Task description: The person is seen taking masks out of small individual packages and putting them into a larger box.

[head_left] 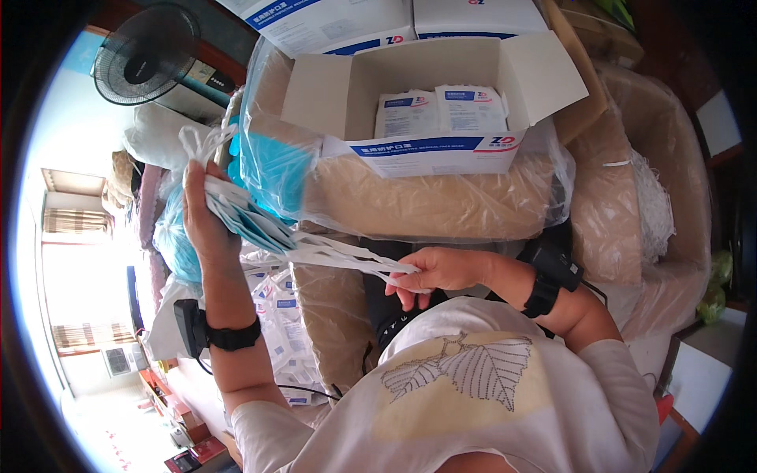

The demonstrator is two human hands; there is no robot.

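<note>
A fanned stack of light-blue and white face masks (pixel 251 219) is gripped in my left hand (pixel 203 213), raised at the left. White ear loops stick up above its fingers. More white ear loops (pixel 339 251) stretch from the stack's right end to my right hand (pixel 445 270), whose thumb and fingers pinch them in front of my shirt. Beyond both hands, an open white and blue cardboard box (pixel 434 155) stands with its flaps spread. Flat white mask packets (pixel 473 109) lie inside it.
The box rests on a plastic-covered carton (pixel 441 197); more white boxes (pixel 339 24) stand behind. Many small packets (pixel 284 323) lie low at the left, near a blue plastic bag (pixel 177 240). A plastic-lined carton (pixel 607 205) stands right; a black fan (pixel 146 59), far left.
</note>
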